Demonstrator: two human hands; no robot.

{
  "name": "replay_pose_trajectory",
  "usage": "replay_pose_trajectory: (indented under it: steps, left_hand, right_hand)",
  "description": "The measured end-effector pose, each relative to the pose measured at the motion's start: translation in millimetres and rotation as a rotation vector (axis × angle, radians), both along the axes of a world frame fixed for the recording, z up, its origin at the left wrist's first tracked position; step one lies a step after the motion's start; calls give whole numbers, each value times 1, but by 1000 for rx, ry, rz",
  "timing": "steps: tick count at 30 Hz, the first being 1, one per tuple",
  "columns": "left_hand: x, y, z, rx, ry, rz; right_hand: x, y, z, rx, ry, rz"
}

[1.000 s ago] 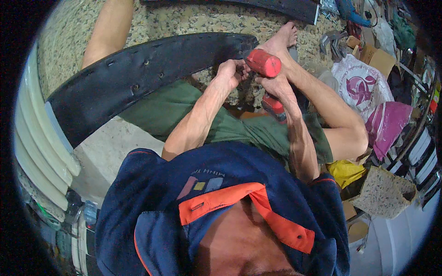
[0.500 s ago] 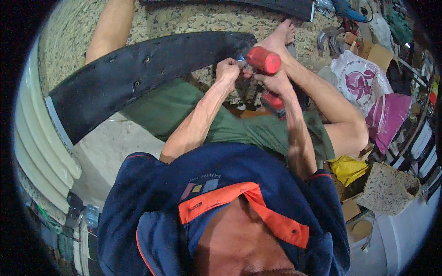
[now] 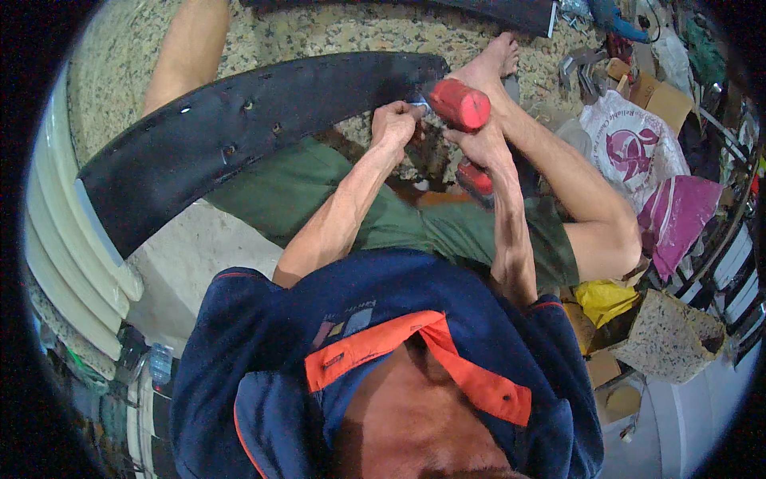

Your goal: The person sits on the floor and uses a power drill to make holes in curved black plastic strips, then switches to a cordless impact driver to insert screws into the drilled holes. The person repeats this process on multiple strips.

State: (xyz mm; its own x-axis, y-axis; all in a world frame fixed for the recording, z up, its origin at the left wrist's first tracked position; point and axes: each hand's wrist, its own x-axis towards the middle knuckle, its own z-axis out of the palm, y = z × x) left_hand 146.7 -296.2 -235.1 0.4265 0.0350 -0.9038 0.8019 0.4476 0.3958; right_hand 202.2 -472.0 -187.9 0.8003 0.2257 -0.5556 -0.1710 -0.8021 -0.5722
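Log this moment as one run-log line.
left hand: pinching end of black curved panel | right hand: gripping red power drill | posture: seated on floor

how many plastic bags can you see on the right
3: a white bag with a pink print at upper right, a pink bag just below it, and a yellow bag beside the knee. Clutter may hide more.

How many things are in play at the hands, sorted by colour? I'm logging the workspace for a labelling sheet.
Black: 1, the long curved black plastic panel that the left hand pinches at its end.
Red: 1, the red power drill that the right hand grips.
White: 1, the white plastic bag with a magenta print lying to the right.
Total: 3.
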Motion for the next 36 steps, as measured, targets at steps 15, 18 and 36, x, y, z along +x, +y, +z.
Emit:
replay_pose_trajectory:
  steps: [15,18,36]
  left_hand:
    - [9,-10,3,-452,89,481]
    - [14,-14,-2,-539,75,625]
    - [23,-19,-19,-430,85,642]
  right_hand:
    - [-9,-38,54,212,403,-356]
    - [-16,-40,47,291,302,-241]
    - [-20,-37,38,148,233,-105]
